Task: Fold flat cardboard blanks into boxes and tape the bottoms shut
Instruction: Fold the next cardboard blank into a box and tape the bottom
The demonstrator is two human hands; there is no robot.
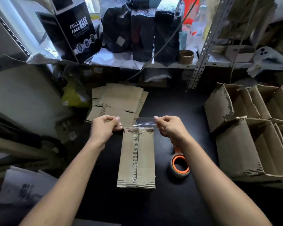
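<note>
Your left hand (106,124) and your right hand (167,125) are both raised just past the far end of the box (136,158), each with fingers curled and thumb and forefinger pinched on one end of a clear strip of tape (144,122). That strip spans the gap between the two hands, slightly crinkled, hanging just above the box's far edge — whether it touches the cardboard yet cannot be told.

Box: long, narrow, lying lengthwise on the black table (178,201) straight ahead of you, centre seam facing up. A glossy line of tape appears to run along that seam from the near end to the far end.

Tape roll (179,165), orange-cored: flat on the table just right of the box, partly under your right forearm, apart from the box.

Stack of flat cardboard blanks (119,100): on the table beyond your hands, slightly fanned out.

Finished open boxes (252,132): packed together at the right side, openings up.

Shelf (153,64) above the far end of the table — a black carton printed FULL FACE MASK (75,30), several dark foil bags (142,31), a bare cardboard tape core (186,56).
</note>
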